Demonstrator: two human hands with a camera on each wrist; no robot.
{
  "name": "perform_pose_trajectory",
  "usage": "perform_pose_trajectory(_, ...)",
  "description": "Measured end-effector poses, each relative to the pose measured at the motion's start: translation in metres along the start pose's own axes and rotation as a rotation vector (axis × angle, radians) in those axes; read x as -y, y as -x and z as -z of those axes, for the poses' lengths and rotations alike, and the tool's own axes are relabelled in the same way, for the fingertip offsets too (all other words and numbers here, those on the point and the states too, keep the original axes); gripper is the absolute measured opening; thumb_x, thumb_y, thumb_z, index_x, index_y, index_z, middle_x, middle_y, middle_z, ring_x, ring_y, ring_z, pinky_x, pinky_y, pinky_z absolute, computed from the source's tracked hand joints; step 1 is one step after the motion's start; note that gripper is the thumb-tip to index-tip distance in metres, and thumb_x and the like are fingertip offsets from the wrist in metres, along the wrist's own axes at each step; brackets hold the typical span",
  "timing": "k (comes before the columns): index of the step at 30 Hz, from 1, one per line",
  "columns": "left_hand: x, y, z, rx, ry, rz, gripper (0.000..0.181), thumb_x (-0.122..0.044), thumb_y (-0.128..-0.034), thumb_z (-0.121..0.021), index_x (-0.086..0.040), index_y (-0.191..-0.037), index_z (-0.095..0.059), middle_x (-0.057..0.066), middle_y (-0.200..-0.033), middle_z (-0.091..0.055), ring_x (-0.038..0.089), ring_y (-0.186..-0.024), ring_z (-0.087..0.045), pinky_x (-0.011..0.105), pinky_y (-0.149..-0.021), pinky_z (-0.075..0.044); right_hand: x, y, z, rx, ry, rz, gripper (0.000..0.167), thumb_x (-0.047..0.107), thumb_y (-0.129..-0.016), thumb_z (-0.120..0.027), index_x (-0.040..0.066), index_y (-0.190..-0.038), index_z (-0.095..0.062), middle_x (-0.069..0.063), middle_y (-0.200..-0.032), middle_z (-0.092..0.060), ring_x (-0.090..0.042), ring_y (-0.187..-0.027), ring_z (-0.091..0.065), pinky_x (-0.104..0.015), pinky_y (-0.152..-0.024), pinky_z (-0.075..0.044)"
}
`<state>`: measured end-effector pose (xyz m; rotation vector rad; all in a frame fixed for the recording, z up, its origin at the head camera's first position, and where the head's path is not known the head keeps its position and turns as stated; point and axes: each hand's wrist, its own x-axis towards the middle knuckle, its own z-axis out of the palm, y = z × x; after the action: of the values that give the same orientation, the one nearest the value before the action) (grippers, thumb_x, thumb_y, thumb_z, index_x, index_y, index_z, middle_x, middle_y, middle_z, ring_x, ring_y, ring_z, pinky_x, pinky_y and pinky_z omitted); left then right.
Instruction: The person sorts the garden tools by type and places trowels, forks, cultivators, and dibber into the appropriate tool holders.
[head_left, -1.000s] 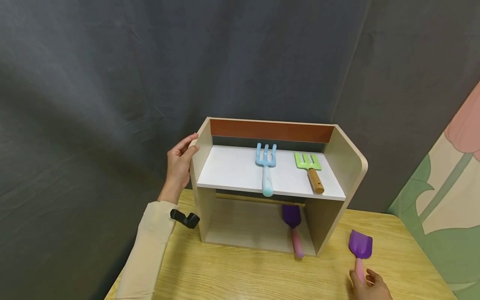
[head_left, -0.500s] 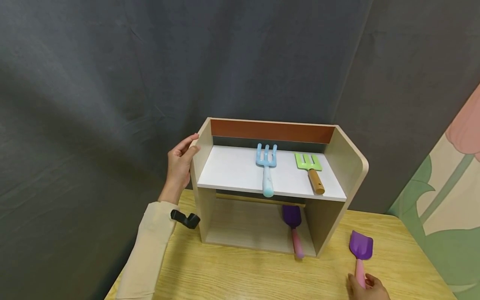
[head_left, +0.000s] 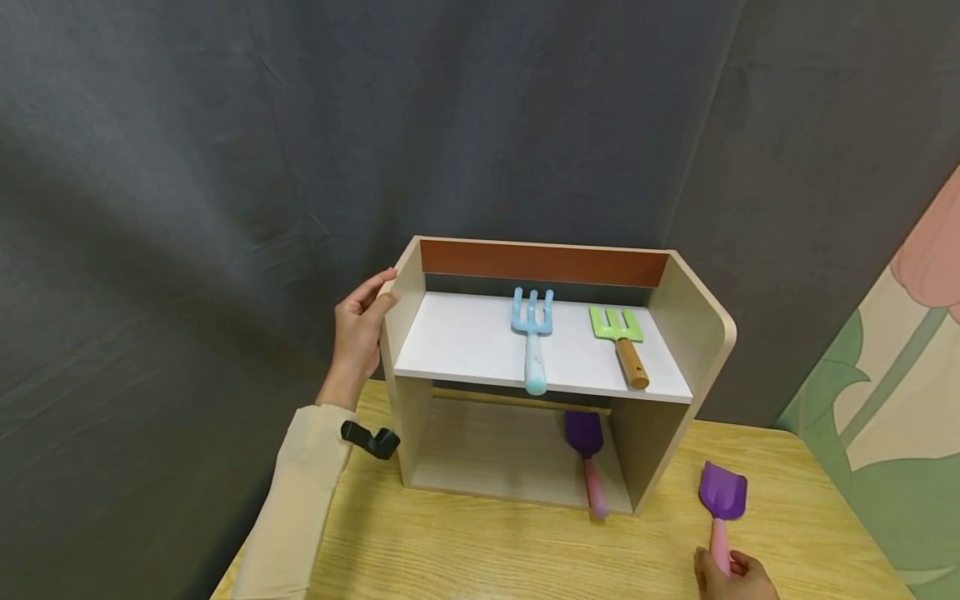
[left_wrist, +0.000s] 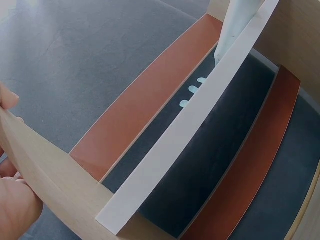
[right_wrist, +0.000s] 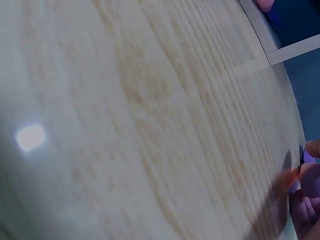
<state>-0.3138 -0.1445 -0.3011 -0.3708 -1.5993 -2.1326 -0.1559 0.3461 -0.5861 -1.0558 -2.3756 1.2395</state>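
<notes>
My left hand (head_left: 356, 332) holds the left side panel of a small two-tier wooden shelf (head_left: 671, 450); the left wrist view shows fingertips (left_wrist: 9, 96) at the panel's edge. At the lower right, my right hand (head_left: 738, 579) pinches the pink handle of a purple toy shovel (head_left: 723, 492), which lies on the table with its blade pointing away. On the white upper board are a light blue hand fork (head_left: 533, 333) and a green hand fork with a wooden handle (head_left: 621, 337). A second purple shovel (head_left: 585, 433) lies in the lower compartment, its pink handle reaching over the front edge.
The shelf stands on a yellow wood-grain table (head_left: 480, 542). Behind it hangs a dark grey curtain (head_left: 540, 125), and a panel with a painted flower (head_left: 892, 400) is at the right. A brown-red rail (head_left: 543, 260) crosses the shelf's back.
My right hand has shifted slightly toward the near side and its fingers have drawn closer around the shovel handle. My left hand and the shelf look the same.
</notes>
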Motion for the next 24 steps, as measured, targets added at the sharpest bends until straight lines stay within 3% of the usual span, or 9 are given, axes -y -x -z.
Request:
perform_pose_trajectory(9, 0.0004, 0.0002, -0.0001, -0.005, 0.001, -0.005, 0.038, -0.001, -0.0899, -0.06, 0.008, -0.127, -0.059, 0.014, -0.131, -0.057, 0.025, -0.114, -0.052, 0.044, -0.1, -0.039, 0.0017, 0.0026, -0.0029, -0.054, -0.049, -0.043, 0.084, 0.055, -0.077, -0.069, -0.016, -0.118, -0.052, -0.03, -0.098, -0.061, -0.032, -0.077, -0.061, -0.022, -0.05, -0.04)
perform_pose_trajectory(16, 0.0003, 0.0006, -0.0011, -0.006, 0.005, -0.009, 0.038, -0.001, -0.0896, -0.06, 0.008, -0.127, -0.059, 0.014, -0.131, -0.057, 0.025, -0.113, -0.052, 0.043, -0.099, -0.039, 0.0019, 0.002, -0.004, -0.081, -0.108, -0.063, 0.075, 0.043, -0.075, -0.074, -0.017, -0.115, -0.054, -0.027, -0.086, -0.063, -0.012, -0.059, -0.053, -0.021, -0.046, -0.041)
perform_pose_trajectory(24, 0.0005, 0.0005, -0.0015, -0.005, -0.004, -0.01, 0.038, -0.001, -0.0893, -0.06, 0.008, -0.126, -0.059, 0.014, -0.131, -0.057, 0.025, -0.113, -0.052, 0.044, -0.099, -0.039, 0.0003, -0.0017, -0.0045, -0.062, -0.074, -0.108, 0.065, 0.038, -0.073, -0.075, -0.013, -0.109, -0.057, -0.019, -0.076, -0.063, -0.023, -0.062, -0.058, -0.027, -0.047, -0.041)
